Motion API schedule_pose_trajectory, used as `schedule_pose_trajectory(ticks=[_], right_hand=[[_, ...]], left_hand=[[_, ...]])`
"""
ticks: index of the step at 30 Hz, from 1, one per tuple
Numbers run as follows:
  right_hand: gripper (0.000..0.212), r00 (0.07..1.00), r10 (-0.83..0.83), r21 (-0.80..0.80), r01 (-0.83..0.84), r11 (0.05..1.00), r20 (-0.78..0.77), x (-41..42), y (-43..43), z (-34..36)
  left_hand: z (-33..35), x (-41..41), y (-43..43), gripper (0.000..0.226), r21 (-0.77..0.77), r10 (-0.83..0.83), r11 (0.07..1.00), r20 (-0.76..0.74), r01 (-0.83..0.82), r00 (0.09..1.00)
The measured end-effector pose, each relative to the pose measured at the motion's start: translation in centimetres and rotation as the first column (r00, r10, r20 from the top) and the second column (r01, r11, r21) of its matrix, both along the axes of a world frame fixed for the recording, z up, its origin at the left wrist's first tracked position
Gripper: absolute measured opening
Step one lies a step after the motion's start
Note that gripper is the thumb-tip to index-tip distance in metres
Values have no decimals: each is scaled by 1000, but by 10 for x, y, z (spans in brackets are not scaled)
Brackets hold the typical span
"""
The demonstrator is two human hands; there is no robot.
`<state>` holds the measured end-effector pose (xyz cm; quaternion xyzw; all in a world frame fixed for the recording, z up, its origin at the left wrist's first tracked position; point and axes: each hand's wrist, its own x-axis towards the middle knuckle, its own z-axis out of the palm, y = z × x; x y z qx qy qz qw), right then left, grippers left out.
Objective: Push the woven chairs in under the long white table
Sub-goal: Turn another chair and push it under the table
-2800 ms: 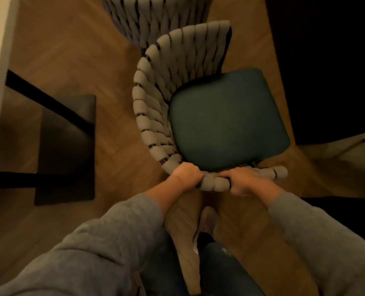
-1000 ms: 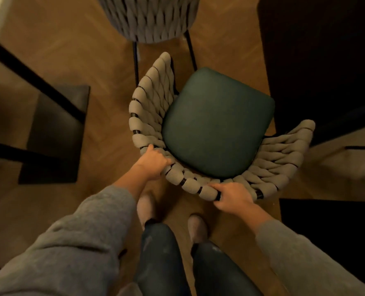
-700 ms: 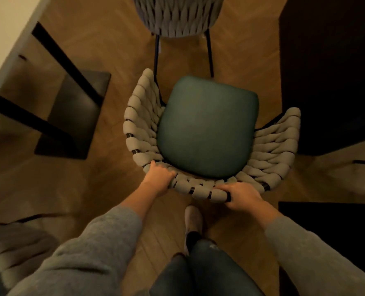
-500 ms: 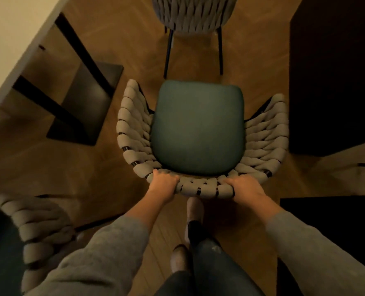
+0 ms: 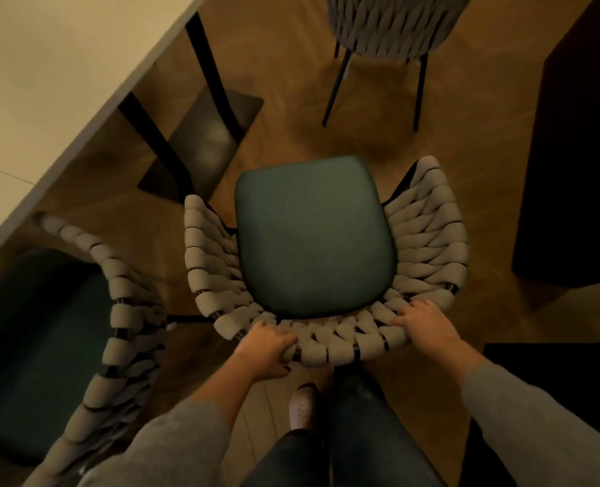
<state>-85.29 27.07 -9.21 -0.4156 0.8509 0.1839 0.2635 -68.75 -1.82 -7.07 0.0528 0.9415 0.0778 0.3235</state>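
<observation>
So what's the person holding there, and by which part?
The woven chair, by the top rim of its backrest: left hand grips left of the middle, right hand towards the right.

1. Wooden floor (image 5: pixel 291 110): bears everything.
2. Centre woven chair (image 5: pixel 312 237) stands mid-frame; left woven chair (image 5: pixel 123 311) seat partly under white table (image 5: pixel 45 65); far woven chair (image 5: pixel 393 26) on thin black legs.
3. Black base plate (image 5: pixel 203 142) lies flat, beside centre chair.

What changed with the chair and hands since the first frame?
The chair was swung round: its woven back, first at the left, now faces the person. The left hand and right hand, first close together on the rim, have moved apart. Unchanged: both still grip the rim; the chair stays out from under the table.
</observation>
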Motion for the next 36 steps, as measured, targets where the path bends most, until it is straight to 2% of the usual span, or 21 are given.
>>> schedule_pose_trajectory(ticks=[6,13,17,23,28,36], right_hand=[[44,995,102,9,-102,995,13,-65,-20,5],[44,969,247,-4,-247,969,19,-165,-58,7],[40,933,359,-29,-358,933,33,-221,-86,8],[45,867,498,-38,-497,867,29,-292,-136,7],[44,827,562,-56,-560,827,29,-332,-185,4],[44,781,625,-25,-625,780,-8,-370,-258,11]], left_hand=[[3,-39,-18,43,-157,98,984,99,-82,990],[3,-102,-19,46,-222,250,949,91,-225,964],[2,-133,-15,48,-243,382,906,123,-346,916],[-2,-170,-23,49,-207,554,826,124,-525,823],[-8,-191,-36,53,-188,630,775,155,-603,761],[-7,-217,-82,44,-116,644,765,149,-634,750]])
